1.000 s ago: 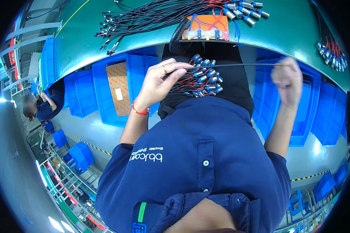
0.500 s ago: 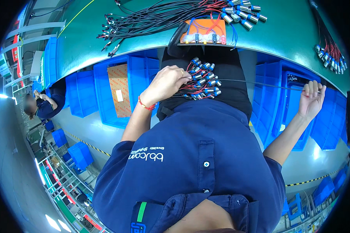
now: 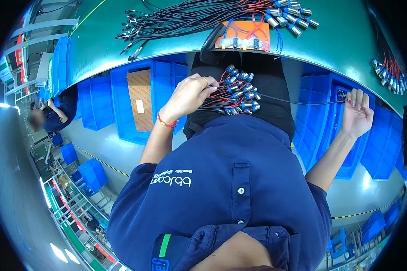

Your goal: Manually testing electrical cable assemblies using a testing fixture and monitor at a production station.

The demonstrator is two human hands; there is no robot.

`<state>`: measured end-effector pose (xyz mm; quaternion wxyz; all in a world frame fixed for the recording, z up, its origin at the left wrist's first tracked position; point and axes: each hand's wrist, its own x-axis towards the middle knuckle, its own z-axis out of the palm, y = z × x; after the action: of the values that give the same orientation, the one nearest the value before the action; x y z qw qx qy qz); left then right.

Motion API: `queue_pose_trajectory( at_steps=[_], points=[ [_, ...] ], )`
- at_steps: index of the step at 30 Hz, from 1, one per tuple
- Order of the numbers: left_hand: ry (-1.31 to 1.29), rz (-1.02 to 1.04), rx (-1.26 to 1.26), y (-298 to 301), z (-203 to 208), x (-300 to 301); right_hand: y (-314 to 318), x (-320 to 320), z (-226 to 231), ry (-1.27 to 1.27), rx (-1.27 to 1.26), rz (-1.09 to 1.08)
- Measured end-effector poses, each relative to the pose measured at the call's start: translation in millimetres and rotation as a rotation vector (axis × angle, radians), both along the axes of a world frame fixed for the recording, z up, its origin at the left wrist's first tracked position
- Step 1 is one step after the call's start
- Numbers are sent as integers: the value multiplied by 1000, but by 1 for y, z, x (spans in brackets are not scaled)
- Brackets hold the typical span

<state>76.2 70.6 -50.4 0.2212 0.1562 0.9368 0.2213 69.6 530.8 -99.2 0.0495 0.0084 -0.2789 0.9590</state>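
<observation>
A thin black cable [image 3: 298, 103] runs across my lap between my two hands, sagging slightly. My left hand [image 3: 192, 95] pinches one end above my thigh, its fingers closed. Out to the right, my right hand [image 3: 357, 114] has its fingers curled on the other end, palm toward me. On my lap, right beside my left hand, lies a bundle of wired connectors [image 3: 239, 90] with silver metal barrels, blue collars and red and black leads. The tips of the held cable are hidden in my fingers.
On the green table [image 3: 176, 40] ahead lie a large bundle of black cables [image 3: 190, 20] with silver connectors and an orange board [image 3: 253, 34] with terminals. Another cable bundle [image 3: 389, 74] rests at far right. Blue bins [image 3: 126, 113] stand below the edge. Another person [image 3: 54, 115] sits far left.
My right hand has come slightly left and turned its palm more open, and the cable has gone from nearly straight to slack. My left hand still pinches its end.
</observation>
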Motion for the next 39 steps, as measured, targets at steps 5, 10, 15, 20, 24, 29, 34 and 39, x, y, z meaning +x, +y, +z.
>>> queue_pose_trajectory(
  at_steps=[5, 10, 15, 20, 24, 29, 34, 39],
  points=[
    [-205, 496, 920, -9, 4, 8, -9, -1, -6, -103, 41, -26],
    [-220, 563, 1385, 7, 1, 5, 1, -5, -12, -97, 64, -82],
    [-199, 525, 1518, 37, -1, -2, 18, 4, -16, -119, 170, -181],
    [-454, 529, 1368, 65, 0, -3, 36, 17, -18, -14, 164, -146],
    [-532, 543, 1335, 89, -12, -12, 44, 25, -23, -204, 239, -384],
    [-526, 560, 1236, 103, -23, -22, 47, 27, -28, -94, 190, -215],
    [-531, 641, 1172, 110, -23, -27, 40, 22, -29, -162, 173, -247],
    [-399, 695, 1136, 119, -21, -24, 31, 16, -27, -187, 155, -257]
  ],
)
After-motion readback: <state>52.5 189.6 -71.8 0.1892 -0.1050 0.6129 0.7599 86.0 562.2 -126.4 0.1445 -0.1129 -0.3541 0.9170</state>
